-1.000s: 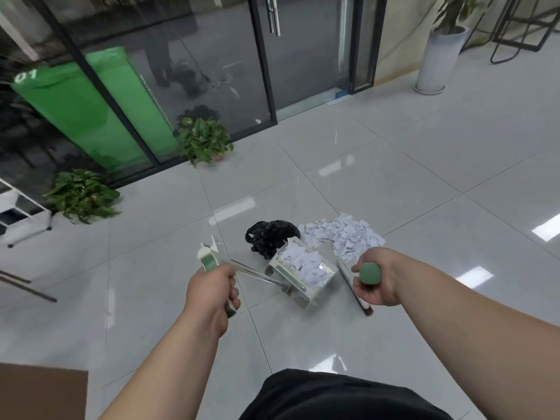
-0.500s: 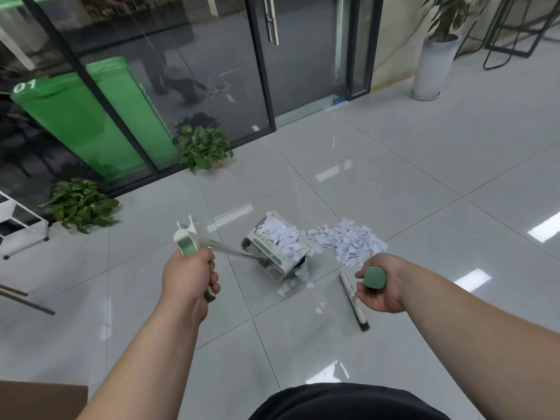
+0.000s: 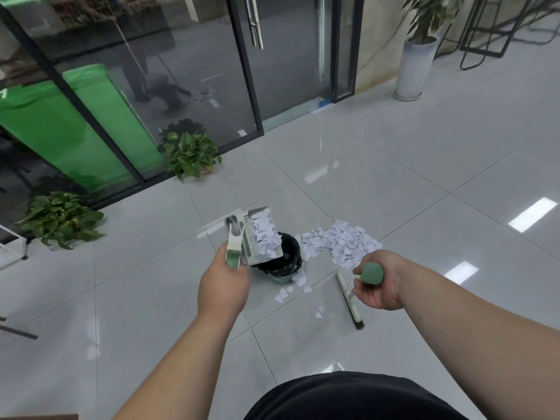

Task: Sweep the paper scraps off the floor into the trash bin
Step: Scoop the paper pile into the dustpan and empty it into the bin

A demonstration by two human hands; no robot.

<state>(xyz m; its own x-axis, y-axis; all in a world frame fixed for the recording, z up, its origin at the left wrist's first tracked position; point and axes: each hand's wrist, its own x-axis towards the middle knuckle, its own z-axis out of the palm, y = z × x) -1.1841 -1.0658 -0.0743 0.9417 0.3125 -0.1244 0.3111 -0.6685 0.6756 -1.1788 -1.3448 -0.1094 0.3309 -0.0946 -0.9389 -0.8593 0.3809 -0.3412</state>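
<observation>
Now the left hand [image 3: 222, 287] grips the dustpan [image 3: 256, 236], tipped over the trash bin [image 3: 280, 262] and loaded with scraps. Its fingers seem wrapped, though mostly hidden. Right hand [image 3: 377, 281] clasps the broom [image 3: 350, 298]; more paper scraps [image 3: 342, 245] lie beside the bin.

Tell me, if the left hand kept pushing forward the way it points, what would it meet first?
Probably the trash bin: the left hand holds the tilted dustpan right above it, though depth is uncertain.
</observation>
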